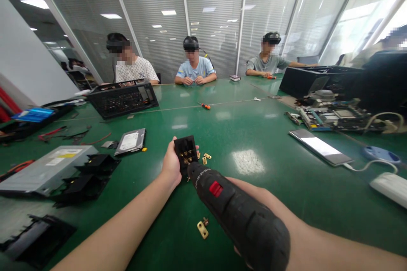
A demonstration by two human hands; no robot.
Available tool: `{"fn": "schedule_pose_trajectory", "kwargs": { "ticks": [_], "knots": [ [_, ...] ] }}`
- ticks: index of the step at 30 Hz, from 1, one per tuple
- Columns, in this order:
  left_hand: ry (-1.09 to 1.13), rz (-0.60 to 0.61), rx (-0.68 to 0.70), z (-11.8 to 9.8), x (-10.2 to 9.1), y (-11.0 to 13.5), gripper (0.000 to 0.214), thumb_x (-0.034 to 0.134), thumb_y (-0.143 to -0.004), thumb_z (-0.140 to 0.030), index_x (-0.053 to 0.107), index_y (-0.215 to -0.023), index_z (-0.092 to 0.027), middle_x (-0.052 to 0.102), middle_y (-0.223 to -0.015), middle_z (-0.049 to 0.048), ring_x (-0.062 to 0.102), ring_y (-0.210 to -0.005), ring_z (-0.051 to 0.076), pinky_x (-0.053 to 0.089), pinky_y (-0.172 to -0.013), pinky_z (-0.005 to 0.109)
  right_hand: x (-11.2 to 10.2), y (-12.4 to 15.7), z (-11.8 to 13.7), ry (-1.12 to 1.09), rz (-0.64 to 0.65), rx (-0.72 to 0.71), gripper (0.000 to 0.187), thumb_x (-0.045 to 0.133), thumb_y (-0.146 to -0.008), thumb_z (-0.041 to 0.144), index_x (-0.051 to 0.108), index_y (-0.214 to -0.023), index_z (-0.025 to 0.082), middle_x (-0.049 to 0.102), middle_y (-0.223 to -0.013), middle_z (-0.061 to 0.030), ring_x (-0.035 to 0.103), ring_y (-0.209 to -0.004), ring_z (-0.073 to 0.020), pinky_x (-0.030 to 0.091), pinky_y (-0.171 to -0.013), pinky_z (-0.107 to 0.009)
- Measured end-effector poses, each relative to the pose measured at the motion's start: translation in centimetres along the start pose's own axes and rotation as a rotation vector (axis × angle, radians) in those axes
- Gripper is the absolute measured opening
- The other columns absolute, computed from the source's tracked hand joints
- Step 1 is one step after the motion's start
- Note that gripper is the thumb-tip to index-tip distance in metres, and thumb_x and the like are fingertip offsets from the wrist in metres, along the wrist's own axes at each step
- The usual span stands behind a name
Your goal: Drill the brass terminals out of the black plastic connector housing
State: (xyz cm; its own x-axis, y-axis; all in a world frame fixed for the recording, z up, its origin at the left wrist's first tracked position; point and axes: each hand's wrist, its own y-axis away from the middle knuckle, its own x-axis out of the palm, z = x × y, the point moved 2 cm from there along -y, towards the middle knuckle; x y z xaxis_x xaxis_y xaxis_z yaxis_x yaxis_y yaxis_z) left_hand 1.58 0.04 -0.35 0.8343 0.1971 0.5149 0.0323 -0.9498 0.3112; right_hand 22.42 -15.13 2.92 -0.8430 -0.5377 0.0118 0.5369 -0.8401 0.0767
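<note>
Black block (pixel 185 151) in left hand (pixel 171 167); right hand (pixel 254 192) drill (pixel 235 216) — touching.

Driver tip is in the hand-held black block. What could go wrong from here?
1. The black block is unclamped, held only by the left hand; if the electric screwdriver in the right hand slips off, its tip may hit that hand.
2. The loose brass pieces lie on the green table beside the block and near the forearms; an arm sweep could scatter them.
</note>
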Motion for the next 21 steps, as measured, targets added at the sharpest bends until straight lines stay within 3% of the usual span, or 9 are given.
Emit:
{"fn": "schedule_pose_trajectory", "kwargs": {
  "ticks": [3,7,10,16,21],
  "knots": [
    [-0.059,-0.025,0.055,0.0,-0.1,-0.1,0.058,0.037,-0.101,-0.053,0.071,-0.107,-0.006,0.079,-0.085,0.0181,0.077,-0.071,0.026,0.06,-0.064,0.035,-0.2,0.1,0.0,0.019,-0.025,-0.006,0.06,0.065,-0.099,0.044,0.048,-0.155,0.03,0.077,-0.117,-0.0066,0.075,-0.109,-0.0282,0.059,-0.101,-0.045],
    [-0.051,-0.017,0.068,0.1,-0.1,-0.3,0.058,0.037,-0.101,-0.053,0.071,-0.109,-0.007,0.08,-0.088,0.0179,0.078,-0.075,0.027,0.061,-0.066,0.035,-0.6,0.9,0.5,0.055,-0.022,-0.059,0.088,0.085,-0.079,0.036,0.045,-0.157,0.027,0.059,-0.151,-0.0107,0.056,-0.139,-0.0356,0.04,-0.122,-0.049],
    [-0.05,-0.011,0.071,0.1,-0.1,-0.3,0.058,0.037,-0.101,-0.053,0.071,-0.109,-0.007,0.079,-0.087,0.0175,0.077,-0.074,0.026,0.061,-0.065,0.035,-0.7,1.2,0.7,0.072,-0.006,-0.082,0.091,0.086,-0.078,0.032,0.043,-0.158,0.026,0.058,-0.152,-0.0127,0.057,-0.139,-0.0357,0.037,-0.123,-0.05],
    [-0.063,-0.009,0.089,0.1,-0.1,-0.2,0.059,0.036,-0.101,-0.053,0.071,-0.109,-0.007,0.079,-0.084,0.017,0.077,-0.072,0.026,0.06,-0.063,0.034,0.0,0.2,1.1,0.068,-0.019,-0.065,0.055,0.065,-0.097,0.036,0.054,-0.151,0.028,0.071,-0.135,-0.01,0.068,-0.127,-0.0313,0.048,-0.115,-0.05],
    [-0.049,0.01,0.114,0.1,-0.2,-0.4,0.058,0.036,-0.1,-0.054,0.071,-0.104,-0.008,0.079,-0.086,0.0169,0.077,-0.076,0.026,0.061,-0.068,0.035,0.0,0.3,1.5,0.068,-0.043,-0.045,0.061,0.072,-0.092,0.036,0.055,-0.15,0.029,0.071,-0.136,-0.0096,0.067,-0.127,-0.0324,0.05,-0.113,-0.048]
  ]
}}
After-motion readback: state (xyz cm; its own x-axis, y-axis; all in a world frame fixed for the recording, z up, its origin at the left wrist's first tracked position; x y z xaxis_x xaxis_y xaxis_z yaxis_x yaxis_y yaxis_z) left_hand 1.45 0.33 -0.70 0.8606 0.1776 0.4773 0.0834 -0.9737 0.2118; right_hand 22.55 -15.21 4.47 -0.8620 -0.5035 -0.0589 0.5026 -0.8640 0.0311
